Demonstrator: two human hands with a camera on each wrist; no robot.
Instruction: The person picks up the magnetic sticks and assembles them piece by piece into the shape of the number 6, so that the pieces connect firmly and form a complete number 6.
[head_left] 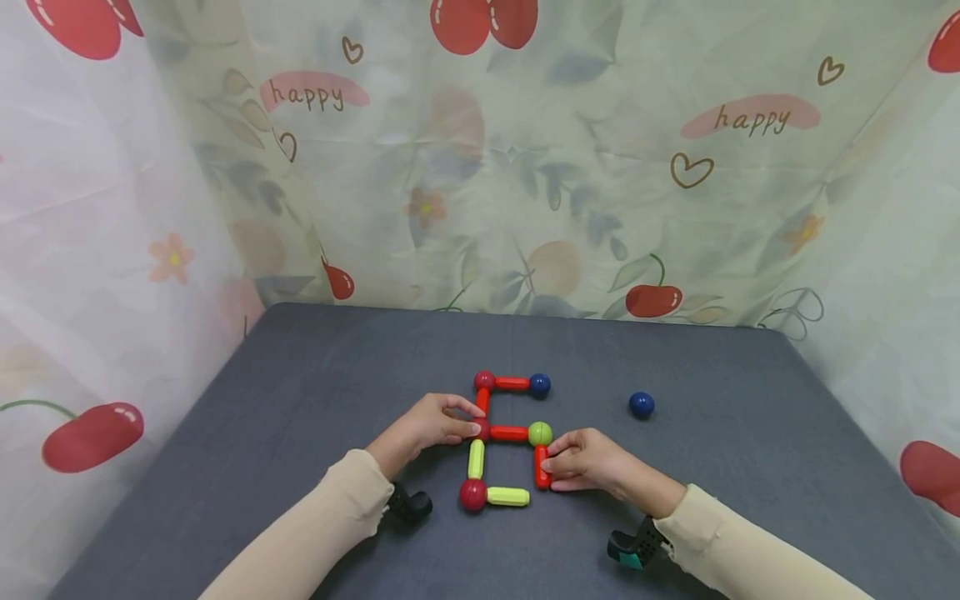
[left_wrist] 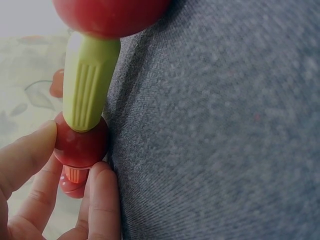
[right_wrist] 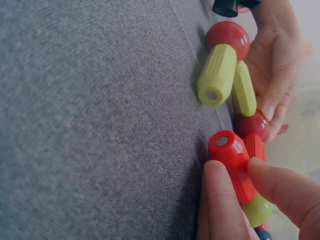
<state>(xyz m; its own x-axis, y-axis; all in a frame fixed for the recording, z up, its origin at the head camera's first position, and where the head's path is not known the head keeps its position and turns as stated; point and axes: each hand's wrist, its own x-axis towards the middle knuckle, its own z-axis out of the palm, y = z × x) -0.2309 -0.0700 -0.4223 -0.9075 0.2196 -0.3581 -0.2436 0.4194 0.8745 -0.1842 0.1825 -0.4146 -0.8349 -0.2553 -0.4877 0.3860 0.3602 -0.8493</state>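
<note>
On the table lies a flat figure of magnetic sticks and balls. My left hand (head_left: 429, 423) grips its middle red ball (left_wrist: 82, 144) between thumb and fingers. My right hand (head_left: 596, 464) pinches a red magnetic stick (right_wrist: 232, 162), whose far end meets a yellow-green ball (head_left: 540, 433); a metal disc shows on its near end. Another red stick (head_left: 510, 433) joins that ball to the middle red ball. Nearer me, a yellow-green stick (head_left: 476, 460) runs to a larger-looking red ball (head_left: 472, 495), from which a second yellow-green stick (head_left: 508, 497) points right with its end free.
The figure's far part has a red ball (head_left: 484, 381), a red stick (head_left: 512, 383) and a dark blue ball (head_left: 539, 385). A loose blue ball (head_left: 641, 405) sits to the right on the dark grey table (head_left: 337, 358). Printed curtains (head_left: 480, 167) surround the back and sides.
</note>
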